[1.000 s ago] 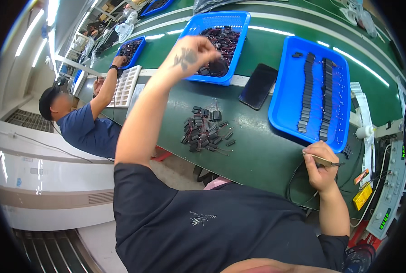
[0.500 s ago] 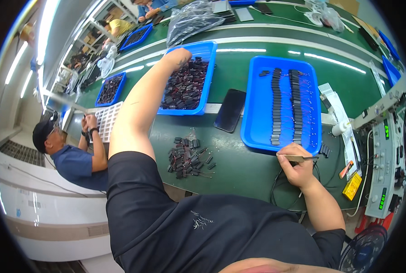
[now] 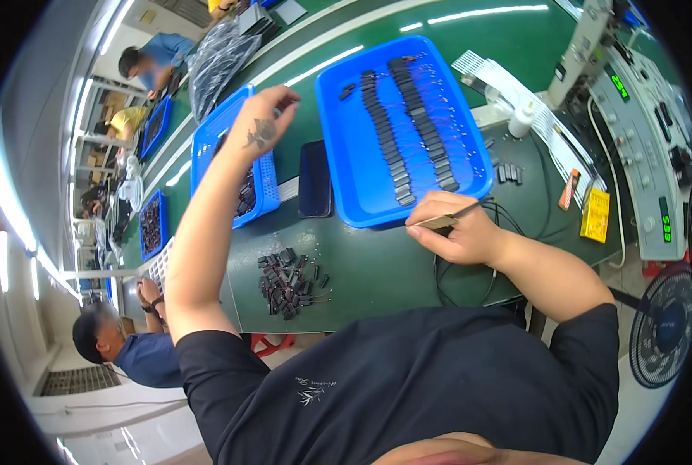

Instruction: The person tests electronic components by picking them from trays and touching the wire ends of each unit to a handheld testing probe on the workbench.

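My left hand [image 3: 262, 120] is raised over the right side of a blue basket [image 3: 268, 190], fingers loosely bent and apart from the thumb, with nothing visible in them. Part of the basket's load of small black wired parts [image 3: 246, 195] is hidden by my left arm. My right hand [image 3: 458, 229] pinches a slim tool [image 3: 437, 222], beige at one end and dark at the other, by the near edge of a blue tray [image 3: 346, 182]. In that tray, black blocks [image 3: 423, 116] with thin wires lie in two long rows, and a few loose ones sit at the far left.
A pile of black wired parts [image 3: 288, 283] lies on the green bench before me. Between the containers rests a dark phone [image 3: 315, 180]. To the right are a white bottle [image 3: 522, 120], a yellow box [image 3: 595, 215], black cables and a bench instrument [image 3: 644, 155]. Co-workers sit at left.
My left hand has lifted out of the basket and moved toward the tray. My right hand still pinches the slim tool. The whole view has turned and shifted.
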`<state>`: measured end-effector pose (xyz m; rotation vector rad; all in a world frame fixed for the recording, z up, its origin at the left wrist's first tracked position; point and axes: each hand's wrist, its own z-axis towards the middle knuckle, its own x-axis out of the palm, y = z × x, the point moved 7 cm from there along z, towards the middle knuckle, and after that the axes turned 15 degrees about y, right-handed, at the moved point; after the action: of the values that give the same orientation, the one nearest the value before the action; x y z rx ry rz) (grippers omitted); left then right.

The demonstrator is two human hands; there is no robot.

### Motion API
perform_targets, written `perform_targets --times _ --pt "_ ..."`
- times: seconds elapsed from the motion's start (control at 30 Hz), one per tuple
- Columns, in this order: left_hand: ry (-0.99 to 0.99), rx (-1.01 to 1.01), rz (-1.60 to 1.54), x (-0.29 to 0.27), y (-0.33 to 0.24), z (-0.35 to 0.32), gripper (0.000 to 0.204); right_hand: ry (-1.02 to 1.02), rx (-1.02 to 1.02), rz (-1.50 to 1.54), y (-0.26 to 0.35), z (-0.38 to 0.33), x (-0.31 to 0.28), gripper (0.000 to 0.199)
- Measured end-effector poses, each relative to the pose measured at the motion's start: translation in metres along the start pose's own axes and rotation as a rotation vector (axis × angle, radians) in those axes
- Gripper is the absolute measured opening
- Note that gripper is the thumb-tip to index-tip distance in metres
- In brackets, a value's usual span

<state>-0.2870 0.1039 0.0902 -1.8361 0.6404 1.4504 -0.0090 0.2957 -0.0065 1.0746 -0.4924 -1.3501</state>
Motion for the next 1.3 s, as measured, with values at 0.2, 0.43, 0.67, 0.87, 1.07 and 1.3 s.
perform_targets --times 0.2,0.43,0.67,0.87,1.07,1.3 --pt "0.018 0.115 -0.302 0.058 -0.082 0.002 0.021 0.059 -0.113 -0.028 0.014 -0.007 0.005 0.013" --pt "0.087 0.165 -0.382 0.104 -0.154 -0.007 0.028 0.306 -0.356 -0.22 0.033 -0.022 0.046 0.011" --pt "0.077 0.136 -0.311 0.133 -0.185 0.011 0.038 0.167 -0.276 -0.193 0.027 -0.021 0.028 0.01" --pt "-0.032 0.148 -0.086 0.14 -0.193 0.018 0.045 0.106 -0.274 -0.189 0.023 -0.02 0.027 0.009" --pt "-0.047 0.102 -0.051 0.142 -0.192 0.024 0.047 0.111 -0.254 -0.187 0.023 -0.021 0.024 0.008" --pt "0.117 -0.047 -0.288 0.139 -0.181 0.038 0.05 0.116 -0.231 -0.179 0.022 -0.022 0.027 0.008"
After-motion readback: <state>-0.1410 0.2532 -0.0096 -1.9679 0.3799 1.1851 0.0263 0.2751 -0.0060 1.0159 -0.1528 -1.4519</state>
